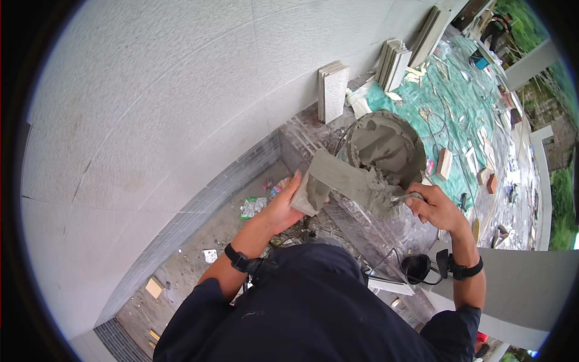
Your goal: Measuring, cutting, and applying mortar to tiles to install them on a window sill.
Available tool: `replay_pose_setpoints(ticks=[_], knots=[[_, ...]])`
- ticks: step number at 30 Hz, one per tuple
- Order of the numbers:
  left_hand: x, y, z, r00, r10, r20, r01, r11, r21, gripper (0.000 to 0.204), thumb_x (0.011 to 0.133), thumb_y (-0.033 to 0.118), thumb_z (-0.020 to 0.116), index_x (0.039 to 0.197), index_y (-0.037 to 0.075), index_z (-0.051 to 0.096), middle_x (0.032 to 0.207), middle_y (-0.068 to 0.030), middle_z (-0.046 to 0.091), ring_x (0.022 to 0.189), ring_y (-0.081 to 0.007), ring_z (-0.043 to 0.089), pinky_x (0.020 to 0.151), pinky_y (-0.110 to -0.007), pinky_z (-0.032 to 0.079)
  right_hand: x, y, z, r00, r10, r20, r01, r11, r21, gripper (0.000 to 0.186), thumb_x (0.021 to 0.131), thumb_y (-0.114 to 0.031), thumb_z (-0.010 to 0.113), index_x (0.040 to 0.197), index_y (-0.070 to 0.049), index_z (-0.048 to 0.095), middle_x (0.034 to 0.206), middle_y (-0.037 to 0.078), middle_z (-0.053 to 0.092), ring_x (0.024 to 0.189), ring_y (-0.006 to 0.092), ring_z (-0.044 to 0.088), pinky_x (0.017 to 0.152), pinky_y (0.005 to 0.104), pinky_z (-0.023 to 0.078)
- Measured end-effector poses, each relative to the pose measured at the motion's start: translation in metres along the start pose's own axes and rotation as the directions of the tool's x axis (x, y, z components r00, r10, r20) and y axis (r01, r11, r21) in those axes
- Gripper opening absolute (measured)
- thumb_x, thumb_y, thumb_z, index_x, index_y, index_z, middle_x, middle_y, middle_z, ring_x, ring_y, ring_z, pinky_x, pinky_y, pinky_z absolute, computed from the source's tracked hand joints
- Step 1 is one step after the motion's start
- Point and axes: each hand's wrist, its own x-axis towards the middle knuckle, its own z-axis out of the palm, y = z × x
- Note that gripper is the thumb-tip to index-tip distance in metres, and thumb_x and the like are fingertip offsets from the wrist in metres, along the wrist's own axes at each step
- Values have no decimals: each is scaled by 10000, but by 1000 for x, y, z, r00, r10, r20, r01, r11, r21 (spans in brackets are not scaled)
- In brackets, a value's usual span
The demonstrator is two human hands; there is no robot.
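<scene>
My left hand (283,208) grips one end of a rectangular tile (339,175) heavily coated with grey mortar. My right hand (434,205) is closed on a trowel (407,198) smeared with mortar, at the tile's other end; its blade is largely hidden by the mortar. Just beyond both hands sits a round bucket (380,139) with thick grey mortar inside and on its rim.
A textured white wall (139,102) fills the left, above a strip of grey brick-look cladding (199,187). Stacks of tiles (332,90) lean along it. Green sheeting (446,102) with scattered debris and offcuts covers the right side. A person (496,29) stands far off.
</scene>
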Motion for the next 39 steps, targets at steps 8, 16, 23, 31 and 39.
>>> replay_pose_setpoints(ticks=[8,16,23,31,39], knots=[[7,-7,2,999,2,-38,0,999,55,562,1045,474,339,1470,109,376,1409,-56,501,1299,-208,467,1086,-391,379,-6,-7,8,998,32,63,-25,994,-102,292,957,-288,591,939,4,592,569,115,505,505,203,533,503,353,405],[14,-12,-14,985,-77,155,74,997,24,583,1034,499,359,1472,115,383,1360,-88,544,1223,-222,532,1052,-405,420,2,-34,35,949,-165,269,200,974,-109,335,956,-320,588,990,14,584,596,169,480,539,265,527,539,395,395],[11,-5,3,986,123,109,-120,992,-33,672,1008,557,344,1485,83,339,1425,-108,487,1319,-255,464,1087,-431,389,-33,5,33,991,43,127,-88,923,375,311,992,-311,559,1001,-1,584,644,28,554,508,89,509,465,252,379],[25,16,24,939,340,54,-330,934,-138,608,1017,491,398,1516,184,237,1440,-41,448,1323,-196,440,1111,-418,356,-37,37,93,992,124,0,-96,764,637,285,1010,-306,532,933,-32,553,681,17,566,499,65,490,409,207,339],[28,19,32,825,544,-154,-535,839,100,556,1014,486,417,1467,186,296,1373,-80,498,1231,-214,520,1045,-423,434,-36,33,110,992,119,47,-127,870,477,275,1010,-271,515,915,-16,550,674,13,557,512,73,489,473,233,384]])
